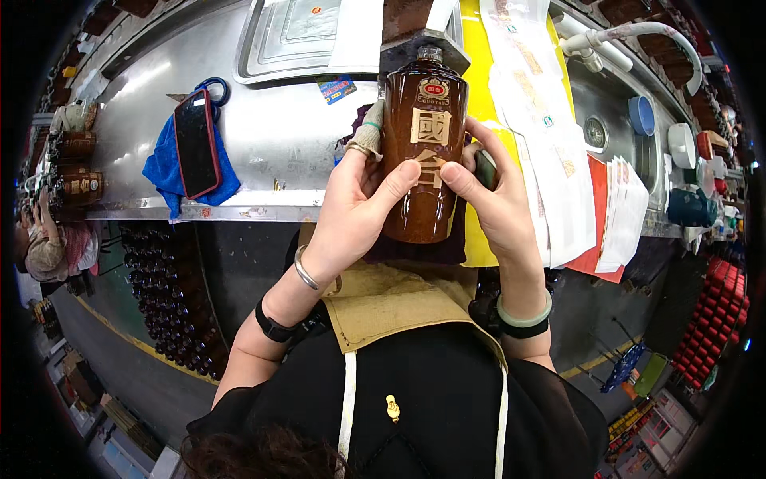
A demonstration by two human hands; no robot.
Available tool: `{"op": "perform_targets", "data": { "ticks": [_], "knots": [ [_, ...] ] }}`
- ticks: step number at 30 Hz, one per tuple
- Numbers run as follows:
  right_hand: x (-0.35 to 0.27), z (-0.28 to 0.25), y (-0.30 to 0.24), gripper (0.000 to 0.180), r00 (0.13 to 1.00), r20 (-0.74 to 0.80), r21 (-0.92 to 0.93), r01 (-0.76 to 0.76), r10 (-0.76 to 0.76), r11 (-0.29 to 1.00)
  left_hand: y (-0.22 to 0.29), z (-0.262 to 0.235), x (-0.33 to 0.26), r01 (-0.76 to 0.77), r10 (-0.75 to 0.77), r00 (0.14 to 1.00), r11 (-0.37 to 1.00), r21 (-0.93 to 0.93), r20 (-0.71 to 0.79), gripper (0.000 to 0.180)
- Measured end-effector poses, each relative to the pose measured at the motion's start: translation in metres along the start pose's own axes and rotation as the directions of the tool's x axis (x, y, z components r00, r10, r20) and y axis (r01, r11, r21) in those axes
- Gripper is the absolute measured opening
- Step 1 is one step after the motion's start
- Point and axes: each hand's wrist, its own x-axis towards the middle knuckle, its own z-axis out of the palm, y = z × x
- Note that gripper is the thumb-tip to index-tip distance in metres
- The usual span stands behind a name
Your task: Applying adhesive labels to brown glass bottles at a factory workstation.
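Note:
A glossy brown bottle [421,214] with raised gold lettering and a small red emblem leans at the counter's edge, its clear-capped neck away from me. My left hand [357,195] grips its left side, thumb across the front and a pale cloth wrap [365,134] on a finger. My right hand [504,209] holds the right side, its thumb pressed on the lower gold character. A dark greenish rounded piece [485,169] shows by the right fingers; I cannot tell what it is. The fingertips behind the bottle are hidden.
Left on the steel counter [271,152], a red-cased phone [197,144] lies on a blue cloth [159,166] beside blue-handled scissors [217,89]. A metal tray [255,60] stands behind. At right are long label strips [550,144], a yellow sheet [476,231] and a sink [589,92].

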Motion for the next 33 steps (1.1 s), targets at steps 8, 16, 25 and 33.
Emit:
{"op": "perform_targets", "data": {
  "ticks": [8,16,25,33],
  "knots": [
    [-0.001,-0.001,-0.001,0.075,1.0,-0.002,-0.035,0.003,-0.004,0.999,-0.003,-0.001,0.0,-0.032,0.032,0.999,0.999,0.013,0.01,0.072],
    [0.025,-0.018,-0.038,0.046,0.871,-0.03,-0.244,0.469,-0.49,0.849,-0.014,-0.008,0.002,-0.035,0.033,0.999,0.994,-0.103,-0.02,0.061],
    [-0.01,0.001,-0.042,0.03,0.275,0.773,-0.219,0.961,-0.572,0.166,-0.011,-0.018,-0.004,-0.007,0.006,0.999,0.999,-0.04,-0.032,0.082],
    [0.026,-0.033,-0.016,0.027,0.418,0.345,-0.607,0.782,-0.84,0.14,-0.003,-0.012,-0.01,-0.055,0.047,0.997,0.989,0.136,0.059,0.084]
  ]
}}
